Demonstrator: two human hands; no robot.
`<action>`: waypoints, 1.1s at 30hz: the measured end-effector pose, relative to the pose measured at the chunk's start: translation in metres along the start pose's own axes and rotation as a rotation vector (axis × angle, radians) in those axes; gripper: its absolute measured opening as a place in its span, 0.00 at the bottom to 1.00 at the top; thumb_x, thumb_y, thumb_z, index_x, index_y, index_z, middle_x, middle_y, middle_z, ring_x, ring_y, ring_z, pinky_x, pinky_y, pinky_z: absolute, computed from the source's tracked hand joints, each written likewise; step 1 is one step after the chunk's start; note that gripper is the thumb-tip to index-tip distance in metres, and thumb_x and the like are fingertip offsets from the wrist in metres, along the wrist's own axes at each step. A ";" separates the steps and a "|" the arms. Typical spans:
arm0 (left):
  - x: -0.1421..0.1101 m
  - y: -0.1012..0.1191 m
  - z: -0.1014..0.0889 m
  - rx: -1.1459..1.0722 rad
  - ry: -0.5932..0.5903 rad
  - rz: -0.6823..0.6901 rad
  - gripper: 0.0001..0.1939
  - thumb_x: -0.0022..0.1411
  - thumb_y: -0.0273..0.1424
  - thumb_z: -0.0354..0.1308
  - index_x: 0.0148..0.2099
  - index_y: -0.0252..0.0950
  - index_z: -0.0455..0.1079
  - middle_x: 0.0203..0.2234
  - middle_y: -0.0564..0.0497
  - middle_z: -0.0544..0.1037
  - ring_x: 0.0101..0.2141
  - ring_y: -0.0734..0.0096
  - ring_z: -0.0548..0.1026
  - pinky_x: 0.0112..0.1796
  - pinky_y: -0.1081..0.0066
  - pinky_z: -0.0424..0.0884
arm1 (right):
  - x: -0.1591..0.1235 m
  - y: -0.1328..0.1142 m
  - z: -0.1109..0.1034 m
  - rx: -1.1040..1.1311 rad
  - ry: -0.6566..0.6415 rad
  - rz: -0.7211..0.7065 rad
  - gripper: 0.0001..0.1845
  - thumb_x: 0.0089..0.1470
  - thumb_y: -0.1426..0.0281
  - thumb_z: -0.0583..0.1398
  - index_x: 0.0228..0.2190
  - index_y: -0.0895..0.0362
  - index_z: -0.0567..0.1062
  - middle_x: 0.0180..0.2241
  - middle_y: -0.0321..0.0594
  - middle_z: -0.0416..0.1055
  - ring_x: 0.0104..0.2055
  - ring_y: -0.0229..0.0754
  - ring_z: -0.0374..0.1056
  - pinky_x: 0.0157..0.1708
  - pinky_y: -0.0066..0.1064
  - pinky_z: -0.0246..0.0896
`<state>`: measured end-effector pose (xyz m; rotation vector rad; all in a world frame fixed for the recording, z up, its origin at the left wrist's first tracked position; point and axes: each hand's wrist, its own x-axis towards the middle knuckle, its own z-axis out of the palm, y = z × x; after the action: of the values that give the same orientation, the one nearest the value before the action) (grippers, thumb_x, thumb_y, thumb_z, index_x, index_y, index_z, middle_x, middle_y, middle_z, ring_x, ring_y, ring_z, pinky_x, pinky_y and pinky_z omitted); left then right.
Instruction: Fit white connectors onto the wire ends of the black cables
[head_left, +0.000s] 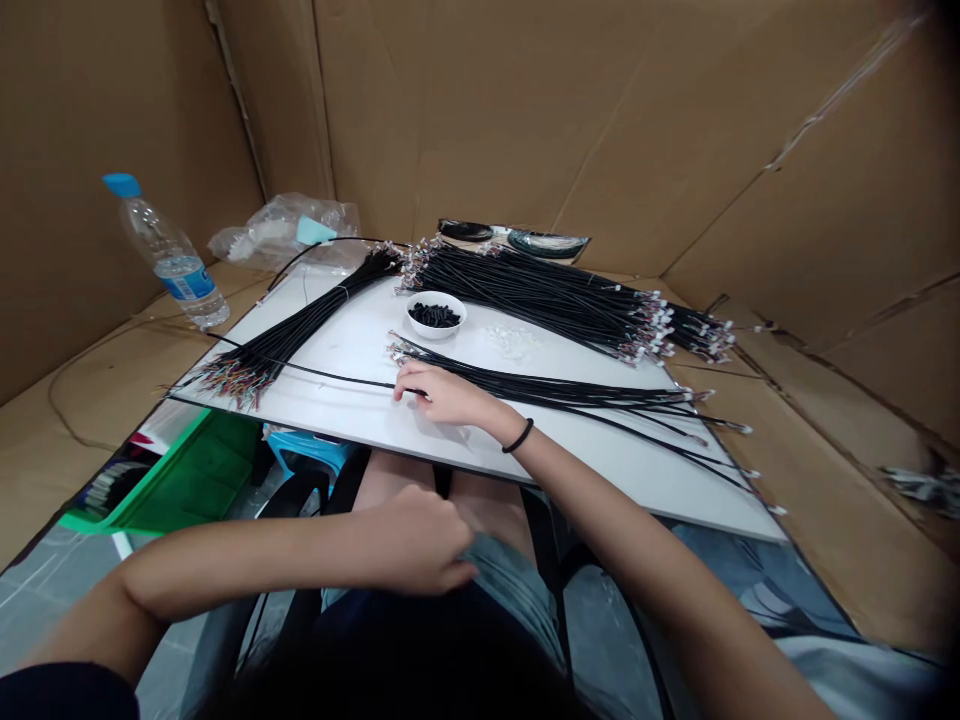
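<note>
Currently, a right hand (442, 393) is lying across a loose bundle of black sheathed cables (555, 392), its fingers (420, 378) stretched low and slightly apart, pressing the strands flat; whether they are pinching a single wire, I cannot tell. A black cord wristband (517, 435) is circling that wrist. The left hand (412, 540) is hovering over the lap, its fingers curled narrowly near the hem of grey shorts (502, 560), and I cannot tell whether they are holding anything.

The loose bundle is resting on a smooth white desk (352, 350), which is sitting just in front of the lap, within easy reach of both arms. A tied cable bundle (300, 335) is slanting across the left of the desk, its multicoloured wire ends splaying outward. A long cable bundle (540, 300) is stretching along the far side, its small pale connectors gathering at the right, keeping like ends together. Between them, a round white bowl (436, 305) is holding small black plastic pieces (433, 316) where either hand can reach them. A clear plastic water bottle (176, 262) is lying beyond the desk on corrugated cardboard (450, 120).
</note>
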<state>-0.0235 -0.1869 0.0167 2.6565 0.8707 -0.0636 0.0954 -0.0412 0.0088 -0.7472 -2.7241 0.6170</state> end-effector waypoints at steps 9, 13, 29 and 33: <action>0.068 -0.070 -0.124 -0.492 0.573 -0.043 0.14 0.69 0.33 0.51 0.48 0.29 0.71 0.48 0.43 0.73 0.51 0.62 0.70 0.55 0.63 0.64 | -0.022 0.009 -0.036 -0.040 0.090 0.055 0.16 0.50 0.86 0.53 0.34 0.57 0.73 0.33 0.41 0.73 0.35 0.43 0.68 0.35 0.32 0.66; 0.124 -0.119 -0.110 -0.675 0.259 -0.141 0.26 0.72 0.41 0.42 0.45 0.23 0.72 0.38 0.40 0.78 0.38 0.61 0.76 0.43 0.62 0.72 | -0.028 0.018 -0.041 -0.168 0.095 0.043 0.15 0.49 0.87 0.54 0.30 0.59 0.75 0.32 0.42 0.74 0.35 0.44 0.68 0.36 0.33 0.64; 0.146 -0.133 -0.076 -1.026 0.097 -0.170 0.22 0.61 0.49 0.58 0.40 0.33 0.70 0.22 0.54 0.71 0.18 0.80 0.60 0.19 0.78 0.54 | -0.092 0.059 -0.057 -0.031 0.749 0.117 0.07 0.60 0.74 0.56 0.34 0.56 0.75 0.35 0.45 0.76 0.39 0.46 0.70 0.41 0.39 0.66; 0.150 -0.129 -0.073 -0.948 0.118 -0.185 0.17 0.59 0.41 0.59 0.42 0.31 0.72 0.22 0.53 0.73 0.21 0.77 0.64 0.23 0.77 0.58 | -0.098 0.072 -0.068 0.422 0.744 0.383 0.06 0.56 0.72 0.57 0.32 0.56 0.74 0.32 0.40 0.73 0.34 0.41 0.68 0.34 0.34 0.64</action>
<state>0.0183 0.0194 0.0239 1.7049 0.8831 0.3717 0.2316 -0.0150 0.0228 -1.1118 -1.7203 0.7637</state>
